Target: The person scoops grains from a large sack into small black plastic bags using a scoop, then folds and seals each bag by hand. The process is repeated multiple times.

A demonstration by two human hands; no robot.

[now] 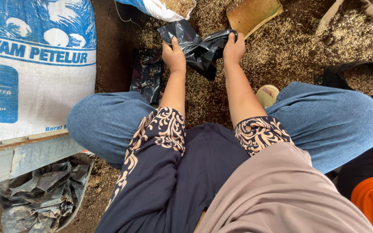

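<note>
Black bag [199, 49]: crumpled, held over the husk-covered ground [290, 47] between the knees.
Left hand [174, 55]: fingers clamped on one edge.
Right hand [234, 48]: fingers clamped on the other edge.
Risk: thin plastic may tear or slip if pulled hard.

both hands are gripping a crumpled black plastic bag [199, 49] over the husk-strewn ground [290, 47], the left hand [174, 55] on its left side, the right hand [234, 48] on its right. a second flat black plastic bag [146, 74] is lying just left of the left forearm. a large white-and-blue woven feed sack [31, 64] is standing far left. a flat brown cardboard piece [252, 13] is lying beyond the right hand.
</note>
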